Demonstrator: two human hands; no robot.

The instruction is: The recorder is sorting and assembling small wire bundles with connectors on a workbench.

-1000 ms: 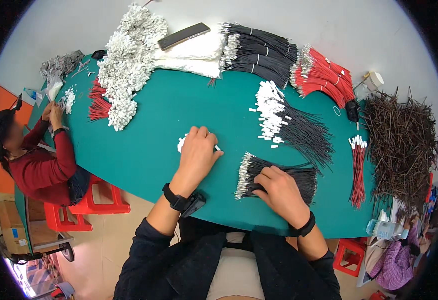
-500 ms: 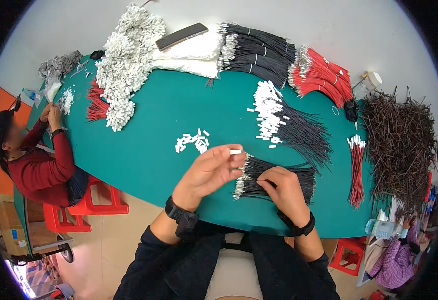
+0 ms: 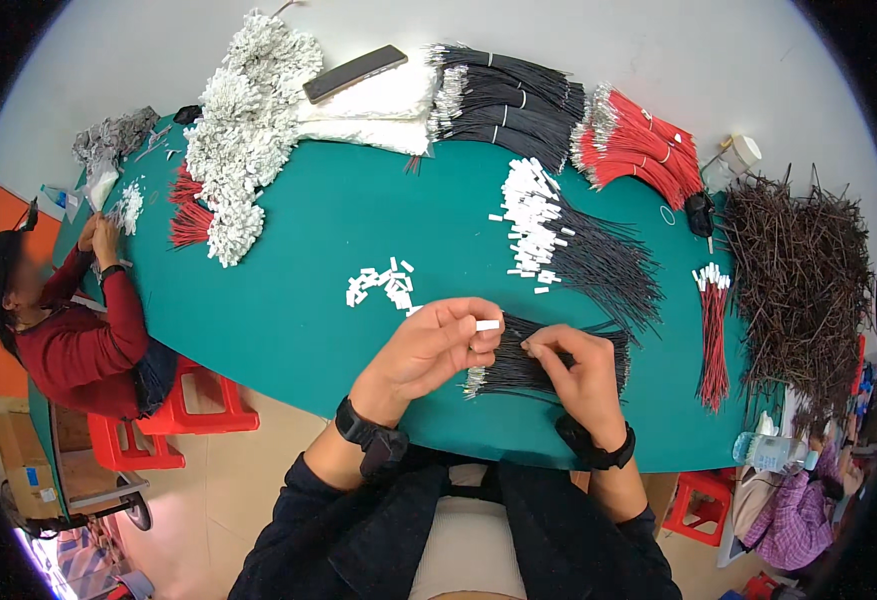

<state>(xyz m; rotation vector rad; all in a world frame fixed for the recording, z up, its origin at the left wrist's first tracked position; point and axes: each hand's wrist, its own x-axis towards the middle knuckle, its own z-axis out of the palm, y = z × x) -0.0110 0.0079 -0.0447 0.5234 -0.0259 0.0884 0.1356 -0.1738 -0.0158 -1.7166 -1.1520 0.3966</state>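
Note:
Between the thumb and fingers of my left hand (image 3: 433, 350) is a small white plastic connector housing (image 3: 487, 325), pointing right. My right hand (image 3: 586, 378) is closed in a pinch just to the right of it, on what looks like the tip of a thin black wire, mostly hidden by the fingers. Beneath both hands lies a bundle of black wires (image 3: 513, 375) with metal terminals at its left end. Just beyond my left hand, loose white connector housings (image 3: 396, 290) are scattered on the green table (image 3: 298, 260).
Black wires with white housings (image 3: 598, 245) lie farther right, beside red wires with housings (image 3: 713, 340). Tied black bundles (image 3: 518, 95), red bundles (image 3: 643, 135) and a white heap (image 3: 248, 130) line the back. A brown tangled pile (image 3: 798, 280) stands right; a co-worker (image 3: 83, 330) sits left.
My left hand has lowered slightly and moved right with the white housing. The right hand has lifted its pinch off the wire bundle, and the two hands' fingertips are nearer each other.

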